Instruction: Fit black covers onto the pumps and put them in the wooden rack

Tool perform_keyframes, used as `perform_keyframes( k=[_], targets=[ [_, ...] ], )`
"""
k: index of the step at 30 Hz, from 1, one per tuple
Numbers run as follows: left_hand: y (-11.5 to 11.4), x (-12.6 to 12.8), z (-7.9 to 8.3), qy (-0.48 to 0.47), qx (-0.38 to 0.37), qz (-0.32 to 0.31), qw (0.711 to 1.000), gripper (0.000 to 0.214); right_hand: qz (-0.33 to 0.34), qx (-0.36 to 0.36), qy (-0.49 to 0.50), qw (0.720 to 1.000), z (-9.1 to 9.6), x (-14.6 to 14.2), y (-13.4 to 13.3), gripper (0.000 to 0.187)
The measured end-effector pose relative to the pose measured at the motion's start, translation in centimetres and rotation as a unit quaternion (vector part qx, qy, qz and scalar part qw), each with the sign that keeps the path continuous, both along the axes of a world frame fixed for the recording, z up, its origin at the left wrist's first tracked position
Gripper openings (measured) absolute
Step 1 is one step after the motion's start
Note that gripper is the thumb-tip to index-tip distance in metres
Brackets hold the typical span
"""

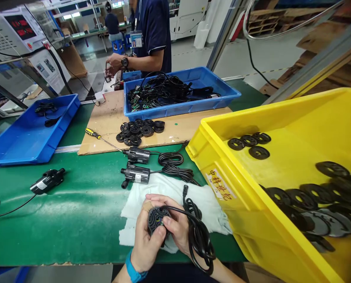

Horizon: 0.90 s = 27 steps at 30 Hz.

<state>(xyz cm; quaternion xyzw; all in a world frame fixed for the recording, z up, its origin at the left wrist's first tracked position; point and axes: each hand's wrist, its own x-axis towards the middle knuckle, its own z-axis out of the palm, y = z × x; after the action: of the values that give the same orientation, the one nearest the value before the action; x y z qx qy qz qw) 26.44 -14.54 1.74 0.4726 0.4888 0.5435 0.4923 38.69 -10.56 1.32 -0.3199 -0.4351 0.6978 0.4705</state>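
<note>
Both my hands close around a small black pump with a round grilled cover (157, 218), held over a white cloth (166, 192) at the table's near edge. My left hand (146, 239), with a blue wristband, grips it from below and the left. My right hand (178, 228) grips it from the right, thumb on the cover. The pump's coiled black cable (200, 239) hangs over my right wrist.
Two more pumps (135, 165) with coiled cables lie beyond the cloth, another (47, 181) to the left. A yellow bin (222, 173) of black discs stands right. Blue trays (178, 108), loose discs (140, 130), a screwdriver (93, 134) and a standing person (151, 35) are behind.
</note>
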Motion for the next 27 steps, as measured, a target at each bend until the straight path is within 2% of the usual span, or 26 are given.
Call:
perform_keyframes(
  k=[4, 7, 10, 18, 22, 27],
  targets=[
    [0.3, 0.4, 0.3, -0.062, -0.034, 0.037, 0.997, 0.041, 0.006, -0.003, -0.004, 1.000, 0.3, 0.0, 0.2, 0.049],
    [0.8, 0.9, 1.1, -0.073, -0.061, 0.062, 0.993, 0.035, 0.001, 0.003, 0.002, 1.000, 0.6, -0.1, 0.2, 0.046],
    [1.0, 1.1, 1.5, -0.074, -0.057, 0.074, 0.993, 0.033, -0.005, -0.016, 0.015, 1.000, 0.8, -0.1, 0.2, 0.042],
    [0.7, 1.0, 0.9, -0.060, -0.071, 0.076, 0.993, 0.036, -0.016, -0.047, 0.034, 0.998, 1.0, -0.1, 0.3, 0.035],
    [1.2, 0.9, 1.0, -0.046, -0.067, 0.074, 0.994, 0.038, -0.026, -0.041, 0.038, 0.998, 0.9, -0.5, 0.3, 0.034],
    [1.9, 0.9, 1.3, -0.077, -0.061, 0.058, 0.993, 0.038, -0.048, -0.025, 0.016, 0.998, 0.3, -0.9, 0.4, 0.037]
  ],
)
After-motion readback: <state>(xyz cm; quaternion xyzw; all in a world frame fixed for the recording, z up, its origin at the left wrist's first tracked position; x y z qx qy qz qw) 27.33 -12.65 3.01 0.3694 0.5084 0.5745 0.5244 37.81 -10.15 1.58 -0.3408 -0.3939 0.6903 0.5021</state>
